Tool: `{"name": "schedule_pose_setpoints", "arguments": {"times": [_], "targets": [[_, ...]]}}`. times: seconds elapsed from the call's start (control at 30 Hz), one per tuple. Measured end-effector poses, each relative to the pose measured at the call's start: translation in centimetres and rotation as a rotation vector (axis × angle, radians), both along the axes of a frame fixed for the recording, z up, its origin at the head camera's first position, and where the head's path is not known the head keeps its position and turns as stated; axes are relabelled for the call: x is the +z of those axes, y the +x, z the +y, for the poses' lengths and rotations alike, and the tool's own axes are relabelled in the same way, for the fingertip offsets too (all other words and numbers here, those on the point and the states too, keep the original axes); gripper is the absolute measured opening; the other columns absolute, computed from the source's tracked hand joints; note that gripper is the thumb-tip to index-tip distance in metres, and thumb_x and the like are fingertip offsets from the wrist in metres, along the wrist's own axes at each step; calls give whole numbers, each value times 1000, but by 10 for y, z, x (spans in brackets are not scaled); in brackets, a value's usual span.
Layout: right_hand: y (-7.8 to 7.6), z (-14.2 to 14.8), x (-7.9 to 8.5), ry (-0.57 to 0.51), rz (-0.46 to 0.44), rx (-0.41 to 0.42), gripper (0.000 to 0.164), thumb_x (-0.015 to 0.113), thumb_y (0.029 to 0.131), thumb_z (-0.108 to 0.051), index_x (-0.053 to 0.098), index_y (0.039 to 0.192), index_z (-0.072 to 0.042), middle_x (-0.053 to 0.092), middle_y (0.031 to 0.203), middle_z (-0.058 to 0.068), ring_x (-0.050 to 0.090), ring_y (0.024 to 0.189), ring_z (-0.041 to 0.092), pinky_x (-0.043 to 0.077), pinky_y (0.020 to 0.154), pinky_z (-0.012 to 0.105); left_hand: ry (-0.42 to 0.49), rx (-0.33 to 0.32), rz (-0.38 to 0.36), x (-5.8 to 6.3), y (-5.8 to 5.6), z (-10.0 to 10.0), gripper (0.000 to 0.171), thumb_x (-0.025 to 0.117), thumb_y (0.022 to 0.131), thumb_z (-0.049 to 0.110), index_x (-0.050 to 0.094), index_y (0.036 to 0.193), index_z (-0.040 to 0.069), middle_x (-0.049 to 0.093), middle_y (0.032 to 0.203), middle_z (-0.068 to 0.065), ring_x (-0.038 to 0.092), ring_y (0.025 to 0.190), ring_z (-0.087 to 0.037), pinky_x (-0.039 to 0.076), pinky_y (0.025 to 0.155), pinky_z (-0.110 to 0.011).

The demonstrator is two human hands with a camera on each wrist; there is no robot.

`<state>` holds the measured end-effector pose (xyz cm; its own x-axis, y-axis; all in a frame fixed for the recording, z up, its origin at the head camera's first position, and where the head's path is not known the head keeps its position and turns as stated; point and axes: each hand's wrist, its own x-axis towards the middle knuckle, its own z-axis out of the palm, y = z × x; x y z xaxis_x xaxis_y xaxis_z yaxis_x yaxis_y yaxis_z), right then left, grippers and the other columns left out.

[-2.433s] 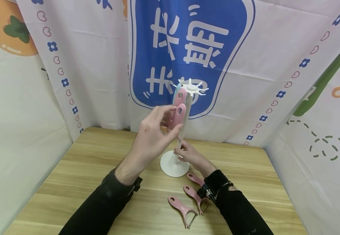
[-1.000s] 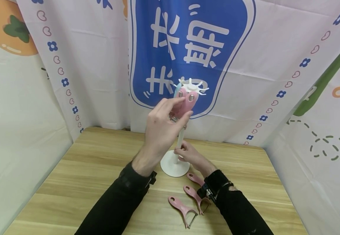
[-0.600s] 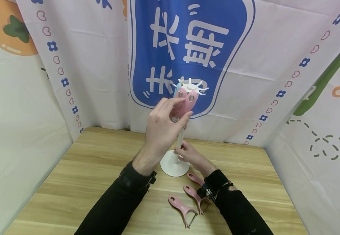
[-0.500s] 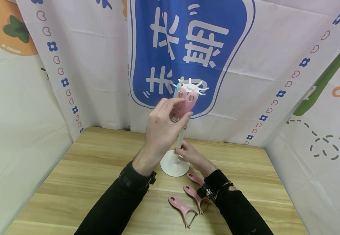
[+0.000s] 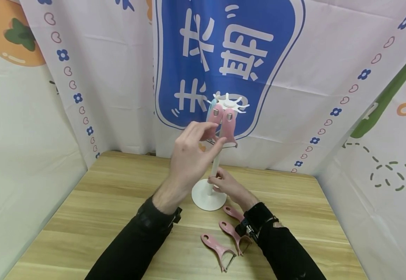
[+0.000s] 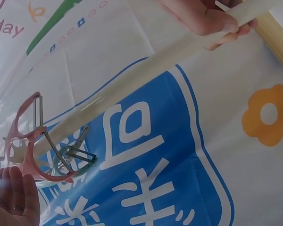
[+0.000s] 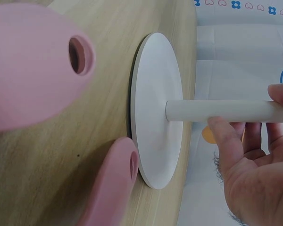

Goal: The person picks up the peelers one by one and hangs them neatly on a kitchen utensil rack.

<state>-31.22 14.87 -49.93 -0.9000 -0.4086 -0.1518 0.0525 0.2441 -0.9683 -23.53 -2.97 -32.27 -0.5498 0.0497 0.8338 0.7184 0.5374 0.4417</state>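
Observation:
A white stand (image 5: 215, 161) with a ring of hooks (image 5: 230, 104) on top rises from a round base. On its near side hang two pink peelers, a right one (image 5: 228, 130) and a left one (image 5: 216, 112), blades down. A light blue peeler (image 5: 211, 105) hangs behind them, mostly hidden. My left hand (image 5: 190, 151) is beside the pink peelers, thumb and fingers spread apart; whether a fingertip touches the left one I cannot tell. Lower down, my right hand (image 5: 231, 186) grips the pole (image 7: 203, 111) with thumb and fingers just above the base.
Three pink peelers lie on the wooden table (image 5: 125, 194) in front of the base: a near one (image 5: 215, 245), a middle one (image 5: 229, 229) and a far one (image 5: 232, 212), the latter two partly under the right wrist. Printed cloth (image 5: 118, 97) encloses the back and sides.
My left hand brought a pink peeler up to a front hook and let it go, then drew slightly left and down. That peeler now hangs straight. The right hand stayed on the pole.

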Motion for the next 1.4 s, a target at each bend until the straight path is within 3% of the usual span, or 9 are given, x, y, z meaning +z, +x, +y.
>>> {"name": "schedule_pose_setpoints", "arguments": {"times": [0.13,0.27,0.47,0.73,0.9,0.97,1.2,1.4], "targets": [[0,0,-1,-8,7,6,34,63,100,-21,54,125,0,56,116,10,54,116,25,50,106,53,-33,-7,-5,-5,1,-8,36,74,96,34,69,124,12,65,108,3,60,99,-7,56,85,-24],[-1,-1,-1,-12,7,10,33,62,100,-21,54,125,-1,57,117,10,56,116,24,50,106,53,-90,-6,-26,-11,2,-18,33,73,97,33,69,124,14,64,112,4,58,100,-7,56,82,-26],[0,-1,0,9,-7,-5,28,62,101,-21,55,124,-7,57,120,11,57,118,25,51,106,51,-200,27,-45,-23,3,-32,33,72,98,32,70,124,12,66,111,1,61,98,-10,57,79,-23],[1,-1,1,-3,-1,3,32,63,101,-22,54,128,-7,57,122,13,57,121,27,50,107,53,-352,2,-73,-40,3,-45,32,75,95,28,70,123,14,67,110,2,62,96,-11,57,79,-28],[1,-1,-2,-16,28,18,39,63,101,-18,51,132,2,56,120,15,57,120,29,50,106,55,-431,-29,-89,-53,1,-51,35,76,93,26,69,124,13,68,115,1,62,100,-13,58,83,-29],[1,-1,-3,-20,45,15,39,64,101,-16,51,131,6,57,119,16,57,119,33,50,106,55,-450,-34,-96,-57,1,-53,34,76,93,26,68,124,14,68,115,1,63,101,-13,58,83,-29],[4,0,-7,-24,122,1,25,67,101,-16,59,120,-2,60,115,15,59,118,45,53,100,58,-486,-34,-140,-70,0,-60,33,74,95,29,68,124,15,68,114,2,62,99,-12,58,80,-30],[6,2,-12,-15,184,-36,29,72,98,-20,61,118,-3,62,111,12,62,112,47,59,90,45,-496,-38,-179,-79,-2,-64,34,74,95,30,68,125,16,67,115,3,64,102,-12,59,83,-32]]}}
